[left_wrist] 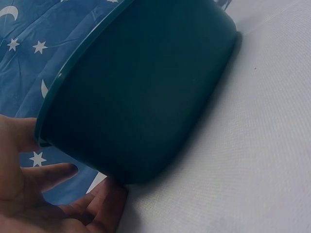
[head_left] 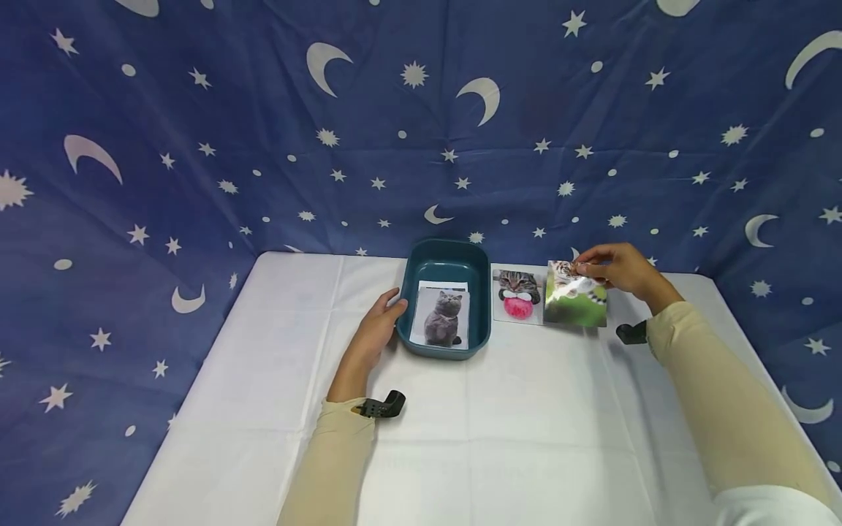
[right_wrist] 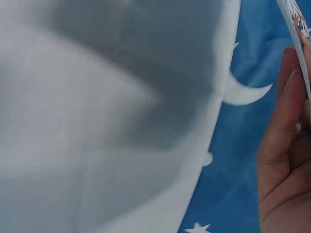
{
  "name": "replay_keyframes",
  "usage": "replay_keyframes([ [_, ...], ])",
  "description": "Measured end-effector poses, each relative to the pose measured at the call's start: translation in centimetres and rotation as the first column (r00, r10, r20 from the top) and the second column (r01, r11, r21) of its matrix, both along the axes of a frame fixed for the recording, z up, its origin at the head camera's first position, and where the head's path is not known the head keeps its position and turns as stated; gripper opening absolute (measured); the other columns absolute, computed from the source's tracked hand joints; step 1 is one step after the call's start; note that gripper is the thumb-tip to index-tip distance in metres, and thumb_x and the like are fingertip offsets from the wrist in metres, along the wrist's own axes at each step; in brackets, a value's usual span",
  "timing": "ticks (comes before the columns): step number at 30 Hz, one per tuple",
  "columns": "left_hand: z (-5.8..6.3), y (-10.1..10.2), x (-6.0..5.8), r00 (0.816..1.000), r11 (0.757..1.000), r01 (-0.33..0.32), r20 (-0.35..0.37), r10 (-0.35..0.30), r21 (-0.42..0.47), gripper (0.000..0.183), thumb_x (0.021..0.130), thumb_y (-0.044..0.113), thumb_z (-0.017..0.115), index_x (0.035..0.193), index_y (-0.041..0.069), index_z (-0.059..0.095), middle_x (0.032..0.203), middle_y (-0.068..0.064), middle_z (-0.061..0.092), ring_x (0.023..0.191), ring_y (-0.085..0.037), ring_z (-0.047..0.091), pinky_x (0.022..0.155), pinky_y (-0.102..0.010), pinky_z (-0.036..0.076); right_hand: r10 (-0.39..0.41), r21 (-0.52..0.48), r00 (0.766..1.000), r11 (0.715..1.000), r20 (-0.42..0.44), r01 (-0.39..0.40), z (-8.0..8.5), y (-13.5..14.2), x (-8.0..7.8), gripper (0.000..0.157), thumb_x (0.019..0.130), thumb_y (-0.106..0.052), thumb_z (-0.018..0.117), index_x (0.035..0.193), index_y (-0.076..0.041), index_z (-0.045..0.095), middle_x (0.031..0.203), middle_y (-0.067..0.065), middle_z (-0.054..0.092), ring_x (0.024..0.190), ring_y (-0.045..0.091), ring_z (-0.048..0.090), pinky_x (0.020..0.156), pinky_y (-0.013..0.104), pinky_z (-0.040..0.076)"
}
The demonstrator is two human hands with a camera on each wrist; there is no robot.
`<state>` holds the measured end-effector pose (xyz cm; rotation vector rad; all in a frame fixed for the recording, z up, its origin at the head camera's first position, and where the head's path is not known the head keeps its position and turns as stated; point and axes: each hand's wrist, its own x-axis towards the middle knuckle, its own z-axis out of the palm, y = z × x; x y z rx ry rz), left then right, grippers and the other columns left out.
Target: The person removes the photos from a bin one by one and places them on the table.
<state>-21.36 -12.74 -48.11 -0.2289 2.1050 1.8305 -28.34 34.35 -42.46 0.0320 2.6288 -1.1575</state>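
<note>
In the head view, my left hand (head_left: 378,325) is at the left side of a dark teal plastic tub (head_left: 449,252). The left wrist view has the thumb at its rim and the lower fingertips (left_wrist: 109,201) against its wall near the base. Inside the tub lies a grey cat picture card (head_left: 442,318), on top of other cards. My right hand (head_left: 621,270) pinches a tiger picture card (head_left: 575,310) by its upper right part, the thumb on its face. Left of this card, a tabby cat card (head_left: 518,296) with a pink ball lies beside the tub.
A white cloth (head_left: 526,431) covers the table. Behind and at both sides hangs a blue curtain (head_left: 375,102) with white moons and stars, close to the table's back edge. A dark wrist strap mount (head_left: 384,405) is on the left wrist.
</note>
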Motion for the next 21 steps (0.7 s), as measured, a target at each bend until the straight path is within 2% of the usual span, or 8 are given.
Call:
replay_keyframes([
  [5, -0.2, -0.1, 0.0, 1.0, 1.0, -0.001, 0.003, 0.001, 0.008, 0.058, 0.105, 0.043, 0.052, 0.158, 0.027, 0.036, 0.159, -0.011, 0.043, 0.151, -0.032, 0.035, 0.123, -0.054, 0.028, -0.02, 0.02, 1.0, 1.0, 0.018, 0.02, -1.6, 1.0, -0.3, 0.039, 0.095, -0.034, 0.074, 0.123, -0.007, 0.072, 0.106, 0.001, 0.073, 0.081, 0.017, 0.064, 0.066, 0.033, 0.057],
  [11, -0.3, 0.0, -0.1, 1.0, 1.0, -0.003, 0.005, 0.003, -0.004, 0.059, 0.105, 0.045, 0.053, 0.158, 0.027, 0.037, 0.159, -0.01, 0.043, 0.151, -0.032, 0.036, 0.123, -0.055, 0.029, -0.047, 0.071, 0.999, 0.996, 0.014, 0.046, -3.4, 1.3, -0.6, 0.039, 0.091, -0.038, 0.078, 0.12, -0.012, 0.076, 0.114, 0.006, 0.069, 0.087, 0.019, 0.061, 0.068, 0.031, 0.055],
  [15, -0.2, 0.0, -0.1, 1.0, 1.0, -0.008, 0.004, 0.008, -0.002, 0.059, 0.105, 0.045, 0.053, 0.158, 0.026, 0.037, 0.158, -0.011, 0.044, 0.15, -0.032, 0.036, 0.123, -0.055, 0.029, -0.052, 0.113, 0.999, 0.992, -0.013, 0.053, -4.3, 0.8, -0.9, 0.04, 0.092, -0.036, 0.077, 0.124, -0.011, 0.074, 0.118, 0.013, 0.064, 0.096, 0.024, 0.058, 0.071, 0.03, 0.053],
  [21, -0.1, -0.3, -0.2, 1.0, 1.0, -0.002, 0.006, 0.002, 0.016, 0.059, 0.105, 0.044, 0.053, 0.159, 0.026, 0.035, 0.159, -0.01, 0.042, 0.151, -0.031, 0.035, 0.124, -0.054, 0.027, -0.045, 0.198, 0.997, 0.979, -0.065, 0.058, -4.9, 0.3, -1.3, 0.04, 0.095, -0.033, 0.074, 0.127, -0.008, 0.071, 0.122, 0.02, 0.064, 0.11, 0.035, 0.057, 0.078, 0.037, 0.046],
])
